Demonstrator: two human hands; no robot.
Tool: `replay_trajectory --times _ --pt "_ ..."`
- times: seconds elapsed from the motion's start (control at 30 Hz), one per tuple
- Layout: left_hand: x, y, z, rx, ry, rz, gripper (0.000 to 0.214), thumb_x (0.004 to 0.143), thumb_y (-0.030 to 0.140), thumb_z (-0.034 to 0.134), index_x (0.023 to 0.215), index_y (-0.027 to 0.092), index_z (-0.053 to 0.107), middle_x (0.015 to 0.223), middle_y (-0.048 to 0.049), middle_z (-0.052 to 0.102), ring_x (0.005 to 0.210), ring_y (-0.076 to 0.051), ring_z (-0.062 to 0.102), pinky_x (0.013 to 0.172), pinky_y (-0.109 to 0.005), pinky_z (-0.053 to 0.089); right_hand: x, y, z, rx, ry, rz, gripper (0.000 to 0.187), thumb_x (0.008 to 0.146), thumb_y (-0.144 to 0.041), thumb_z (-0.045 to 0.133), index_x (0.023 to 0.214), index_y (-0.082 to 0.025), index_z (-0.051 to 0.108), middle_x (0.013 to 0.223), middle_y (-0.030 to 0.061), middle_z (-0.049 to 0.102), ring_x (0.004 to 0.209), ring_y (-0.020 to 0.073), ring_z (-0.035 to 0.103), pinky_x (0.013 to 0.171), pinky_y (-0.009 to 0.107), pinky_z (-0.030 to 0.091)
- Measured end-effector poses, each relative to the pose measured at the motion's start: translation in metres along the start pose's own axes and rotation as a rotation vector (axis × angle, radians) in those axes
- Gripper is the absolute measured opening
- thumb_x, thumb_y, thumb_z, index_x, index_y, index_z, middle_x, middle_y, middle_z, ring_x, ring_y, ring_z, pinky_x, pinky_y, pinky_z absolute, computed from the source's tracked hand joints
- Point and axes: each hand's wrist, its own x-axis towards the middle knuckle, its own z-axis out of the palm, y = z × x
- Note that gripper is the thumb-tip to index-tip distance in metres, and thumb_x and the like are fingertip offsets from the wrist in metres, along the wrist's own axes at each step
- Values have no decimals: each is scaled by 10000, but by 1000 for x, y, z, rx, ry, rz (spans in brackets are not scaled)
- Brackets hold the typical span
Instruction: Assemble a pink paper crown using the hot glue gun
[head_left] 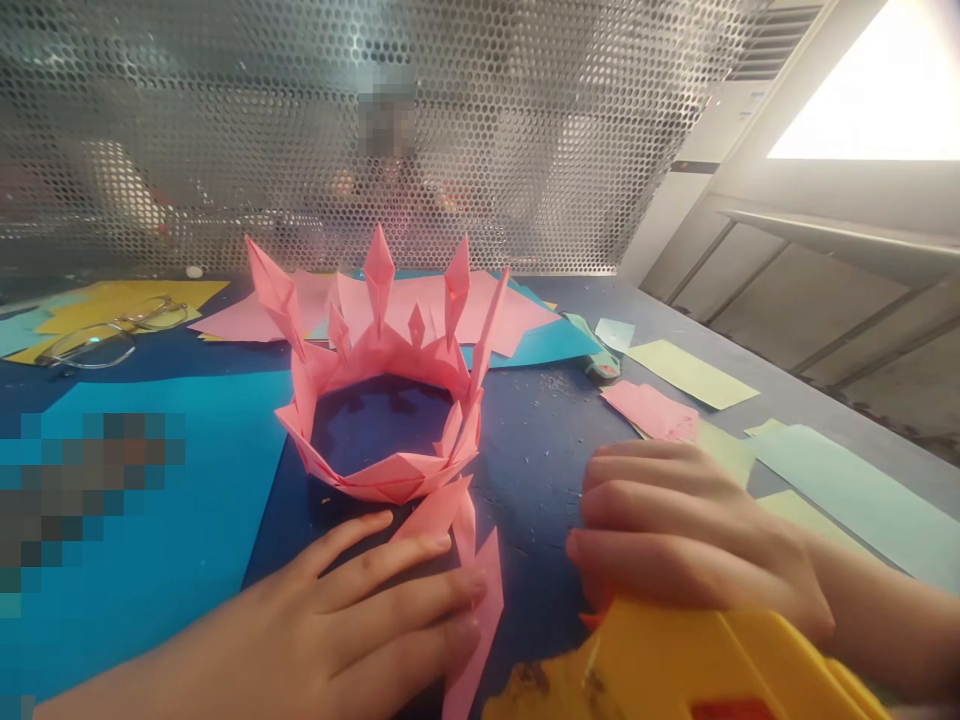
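Observation:
A pink folded-paper crown (pixel 382 480) with upright pointed tips stands on the dark blue table. From its near side a pink folded strip (pixel 487 590) trails toward me. Over that strip my left hand (pixel 367 620) lies with stretched fingers, the fingertips touching the paper. My right hand (pixel 675 530) is curled closed at the yellow tool (pixel 675 670), which looks like a glue gun with red-orange parts. The tool's stained front end points left, and part of it is cut off by the lower frame edge. The fingers hide its grip.
A large blue sheet (pixel 172 480) lies left, with glasses (pixel 112 335) behind it on yellow paper (pixel 150 300). Pink sheets (pixel 420 300) lie behind the crown. Pale green sheets (pixel 862 500) and pink scraps (pixel 652 410) lie right. A perforated metal panel (pixel 487 130) borders the table's back.

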Motion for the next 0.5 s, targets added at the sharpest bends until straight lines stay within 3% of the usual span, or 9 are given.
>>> replay_trajectory --times 0.2,0.33,0.43,0.5 --pt "-4 2 -1 6 -76 -43 438 972 272 454 1404 339 427 1541 118 365 1456 -145 177 1210 -315 102 2 -3 2 -26 5 -25 96 995 -197 471 953 -128 522 584 -30 462 482 145 411 430 296 294" --pt "-5 2 -2 6 -55 -59 436 973 228 419 1394 339 439 1540 66 373 1452 -149 168 1199 -323 172 2 -4 -1 -8 -4 40 117 1024 -201 409 998 -138 504 611 -13 505 521 148 448 470 289 331" --pt "-4 3 0 -37 -2 -94 365 1005 277 360 1332 362 499 1447 76 473 1397 -126 252 1186 -287 180 6 -7 -1 -40 -59 62 88 1021 -192 430 987 -144 495 603 -17 503 516 146 426 475 294 323" --pt "-3 5 0 -85 29 -129 325 1012 310 361 1269 371 549 1259 77 592 1275 -114 377 1173 -249 177 6 -8 -1 -50 -55 28 104 1025 -201 420 977 -151 498 595 -27 487 504 142 418 463 292 314"
